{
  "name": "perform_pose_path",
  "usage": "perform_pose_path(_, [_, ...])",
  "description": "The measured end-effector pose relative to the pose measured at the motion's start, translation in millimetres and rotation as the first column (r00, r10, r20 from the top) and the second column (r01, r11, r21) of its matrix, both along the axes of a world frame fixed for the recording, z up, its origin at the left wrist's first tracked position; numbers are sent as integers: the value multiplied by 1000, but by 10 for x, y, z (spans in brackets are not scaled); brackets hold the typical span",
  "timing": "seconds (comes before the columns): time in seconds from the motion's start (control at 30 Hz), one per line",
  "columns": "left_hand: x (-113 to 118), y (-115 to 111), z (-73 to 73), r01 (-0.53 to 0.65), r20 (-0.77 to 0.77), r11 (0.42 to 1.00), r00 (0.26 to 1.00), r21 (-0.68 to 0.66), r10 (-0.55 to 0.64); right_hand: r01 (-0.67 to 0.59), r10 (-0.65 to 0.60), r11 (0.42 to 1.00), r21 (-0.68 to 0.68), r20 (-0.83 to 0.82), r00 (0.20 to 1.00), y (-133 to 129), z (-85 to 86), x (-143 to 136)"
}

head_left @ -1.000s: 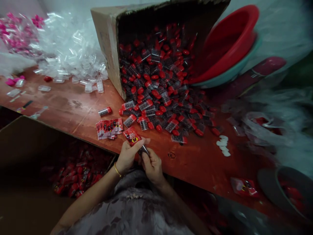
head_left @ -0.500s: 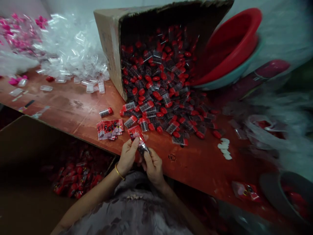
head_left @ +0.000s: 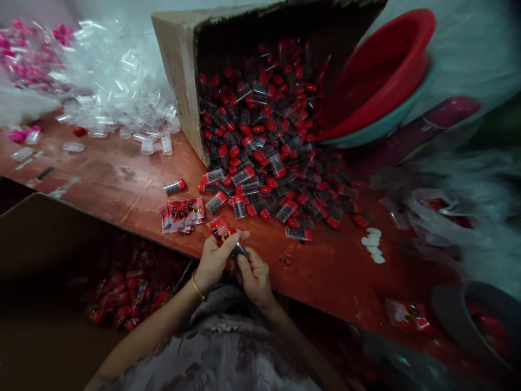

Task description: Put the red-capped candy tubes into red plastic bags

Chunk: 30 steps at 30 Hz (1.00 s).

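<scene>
Two grips are closed: left hand (head_left: 210, 262) on a red wrapper (head_left: 222, 227), right hand (head_left: 256, 276) on a dark tube (head_left: 240, 249); sleeving seems in hand, the next push wanting careful alignment.

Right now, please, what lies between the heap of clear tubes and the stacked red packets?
One red-capped tube, lying on its side, in the head view.

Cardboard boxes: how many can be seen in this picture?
2. The upper box lies on its side on the table, with red-capped tubes in its mouth. The lower box is open at lower left, by the table's edge, holding red items. Others may be hidden.
</scene>
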<state>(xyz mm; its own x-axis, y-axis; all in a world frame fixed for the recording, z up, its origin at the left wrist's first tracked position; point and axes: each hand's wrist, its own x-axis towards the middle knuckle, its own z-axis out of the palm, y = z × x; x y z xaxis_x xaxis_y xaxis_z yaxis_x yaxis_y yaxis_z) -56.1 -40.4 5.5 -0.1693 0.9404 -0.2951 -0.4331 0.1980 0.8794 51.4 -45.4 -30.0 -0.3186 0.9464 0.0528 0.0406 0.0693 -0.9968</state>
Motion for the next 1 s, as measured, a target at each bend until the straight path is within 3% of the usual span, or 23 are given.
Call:
perform_pose_path(0.13, [10,-26,57,78,-33,997,996,3,-78,-24,21,998,-50,-58,998,18,16,12])
perform_pose_path(0.27, [56,-71,-42,145,24,989,989,-37,-144,-36,24,993,-108,-111,994,67,54,21])
perform_pose_path(0.37, [70,-94,-128,149,111,988,983,-29,-145,-68,48,989,-133,-151,987,105,74,19])
perform_pose_path(0.5, [46,-96,-102,146,185,989,971,28,-148,-70,46,989,-132,-179,983,132,88,-1])
perform_pose_path(0.77, [72,-107,-130,112,62,993,992,23,-113,-64,29,985,-162,-209,977,189,97,0])
perform_pose_path(1.0, [48,-122,-112,135,172,991,976,-13,-131,-42,-13,969,-244,-221,975,211,34,-26])
